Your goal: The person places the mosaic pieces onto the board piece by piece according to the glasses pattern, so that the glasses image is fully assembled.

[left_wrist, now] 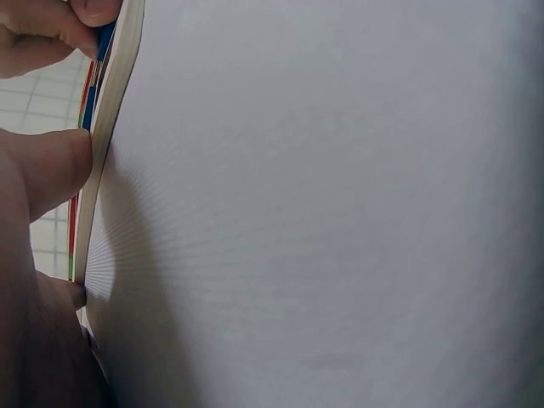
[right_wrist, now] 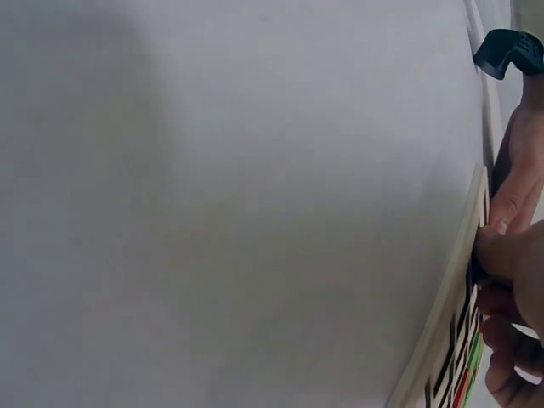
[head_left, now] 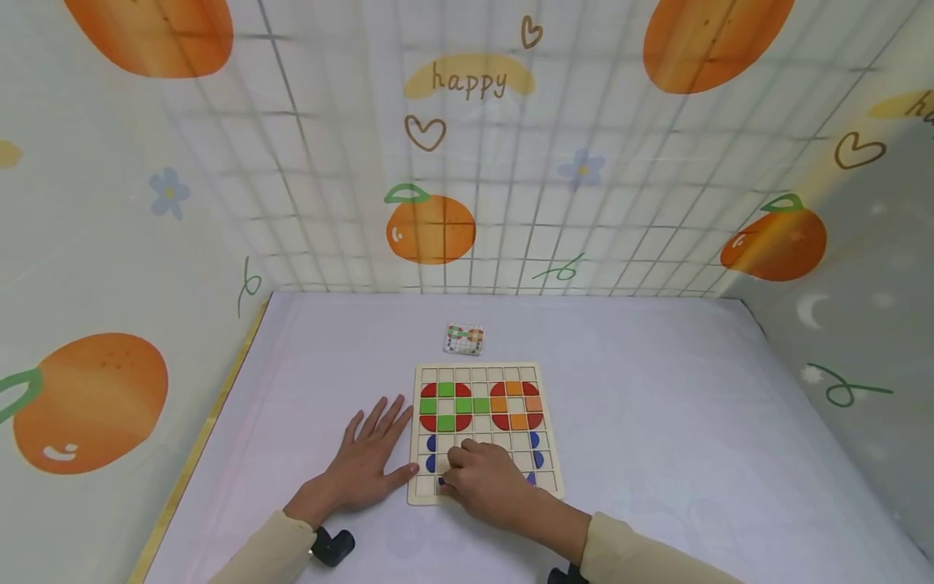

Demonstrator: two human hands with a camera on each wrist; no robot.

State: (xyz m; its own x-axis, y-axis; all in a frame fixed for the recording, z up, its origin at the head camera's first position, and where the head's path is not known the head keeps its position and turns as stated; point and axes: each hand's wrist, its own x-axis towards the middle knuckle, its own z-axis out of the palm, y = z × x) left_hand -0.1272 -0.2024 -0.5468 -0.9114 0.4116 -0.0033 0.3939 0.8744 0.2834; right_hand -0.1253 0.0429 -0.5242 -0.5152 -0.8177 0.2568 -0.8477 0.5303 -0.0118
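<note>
A square wooden grid board [head_left: 546,430] lies on the table, its upper cells filled with red, green and orange pieces [head_left: 447,389] in two ring shapes joined by a green square. Blue half-round pieces [head_left: 431,443] sit lower down near both sides. My left hand [head_left: 368,466] lies spread with straight fingers at the board's left edge, its thumb touching the border. Over the lower cells, my right hand [head_left: 489,483] pinches a small dark blue piece [head_left: 441,481] at the lower left; its exact shape is hidden by the fingers. The right hand also covers several middle cells.
A small printed pattern card [head_left: 464,339] lies behind the board. White cloth covers the table [head_left: 657,389], with printed curtains [head_left: 336,203] at the back and sides. Black wrist devices [head_left: 333,547] sit by both wrists.
</note>
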